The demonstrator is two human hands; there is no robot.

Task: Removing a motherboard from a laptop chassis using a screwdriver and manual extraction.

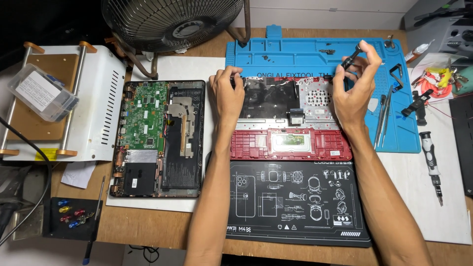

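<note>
- Your left hand [226, 96] rests palm down on the upper left corner of the red laptop shell [290, 118], fingers curled over its back edge and pressing it.
- Your right hand [355, 81] is raised above the shell's upper right corner, fingers pinched around a small black screwdriver [351, 58] that tilts up to the right.
- The shell lies inside-up, half on the blue work mat [315, 49] and half on the black printed mat [295, 202], between your forearms.
- The opened laptop base [160, 138], with its green circuit board, sits on white paper to your left, well apart from the shell.
- Tweezers [382, 118] lie on the blue mat just right of your right wrist; another screwdriver [432, 165] lies further right.
- A fan [172, 22] stands at the table's back.
</note>
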